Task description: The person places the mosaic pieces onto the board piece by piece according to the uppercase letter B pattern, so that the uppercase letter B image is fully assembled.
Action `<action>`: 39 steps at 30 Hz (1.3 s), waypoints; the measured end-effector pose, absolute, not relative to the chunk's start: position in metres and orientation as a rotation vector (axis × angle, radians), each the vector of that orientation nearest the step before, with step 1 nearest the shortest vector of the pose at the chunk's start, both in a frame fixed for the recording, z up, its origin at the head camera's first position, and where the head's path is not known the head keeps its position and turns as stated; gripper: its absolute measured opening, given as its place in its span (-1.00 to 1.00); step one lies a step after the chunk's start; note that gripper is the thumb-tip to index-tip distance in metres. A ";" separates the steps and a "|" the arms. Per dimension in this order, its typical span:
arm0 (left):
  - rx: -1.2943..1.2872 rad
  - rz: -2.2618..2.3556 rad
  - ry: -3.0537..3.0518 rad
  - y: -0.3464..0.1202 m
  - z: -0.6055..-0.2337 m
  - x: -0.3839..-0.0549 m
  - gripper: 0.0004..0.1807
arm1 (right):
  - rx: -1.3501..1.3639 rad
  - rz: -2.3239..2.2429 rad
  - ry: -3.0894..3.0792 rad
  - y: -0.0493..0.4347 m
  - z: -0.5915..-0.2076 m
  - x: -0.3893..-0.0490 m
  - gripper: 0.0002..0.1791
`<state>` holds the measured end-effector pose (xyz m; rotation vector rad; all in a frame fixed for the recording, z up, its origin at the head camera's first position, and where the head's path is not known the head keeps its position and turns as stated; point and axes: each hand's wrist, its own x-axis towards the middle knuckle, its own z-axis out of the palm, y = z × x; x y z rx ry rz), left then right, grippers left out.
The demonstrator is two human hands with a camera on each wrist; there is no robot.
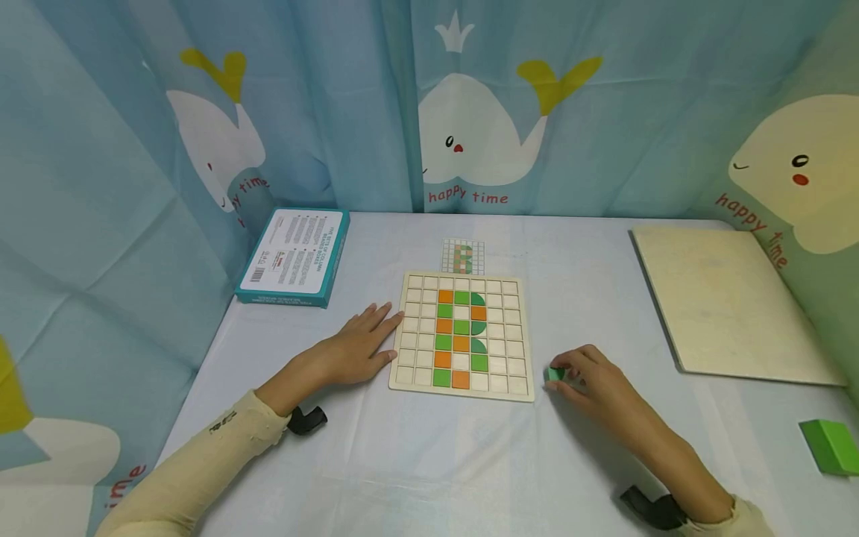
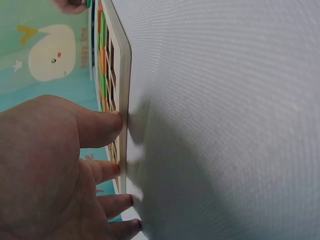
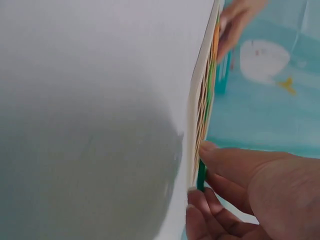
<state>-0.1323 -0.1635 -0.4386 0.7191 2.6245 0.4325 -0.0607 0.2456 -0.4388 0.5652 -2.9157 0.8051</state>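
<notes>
A wooden grid board [image 1: 506, 380] lies mid-table in the head view, with orange, light green and dark green tiles set into several of its squares. My left hand [image 1: 362, 344] rests at its left side, fingers straight, fingertips at the rim; the left wrist view shows the thumb [image 2: 102, 129] against the board's edge. Just off the board's right side, my right hand [image 1: 590, 380] pinches a small dark green tile [image 1: 555, 374] between thumb and fingers. That tile [image 3: 201, 175] appears edge-on in the right wrist view, its full outline partly covered by the fingers.
Behind the board lies a small printed pattern card [image 1: 463, 257]. A teal-edged box [image 1: 291, 257] stands back left. On the right are a flat wooden panel [image 1: 734, 306] and a green block [image 1: 830, 447]. Whale-printed curtains [image 1: 376, 112] enclose the table's back and sides.
</notes>
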 end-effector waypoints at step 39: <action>0.683 0.499 2.641 -0.170 -0.444 -0.133 -0.15 | 1.015 0.773 -2.903 0.173 -0.437 -0.082 -0.85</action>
